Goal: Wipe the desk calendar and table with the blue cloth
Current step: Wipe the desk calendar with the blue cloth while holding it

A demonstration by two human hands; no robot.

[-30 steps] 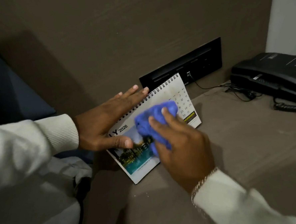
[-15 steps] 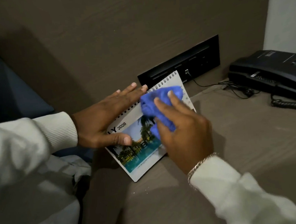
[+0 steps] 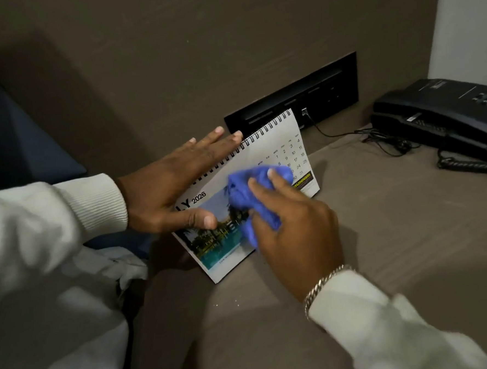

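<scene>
blue cloth (image 3: 248, 195) bunched under right hand (image 3: 293, 229) on desk calendar (image 3: 274, 151); left hand (image 3: 176, 182) flat, steadying at table's (image 3: 383, 247) left edge.

White ribbed-cuff sleeves (image 3: 90, 210); chain bracelet (image 3: 322, 283) on right wrist.

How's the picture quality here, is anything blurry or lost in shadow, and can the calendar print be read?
Head view: dim, soft light; the left side falls into deep shadow. The desk calendar reads "2026" and some dates clearly, smaller print is too soft. The right hand and blue cloth are slightly blurred, the left hand sharper. The black phone loses detail in the dark. No glare.
</scene>
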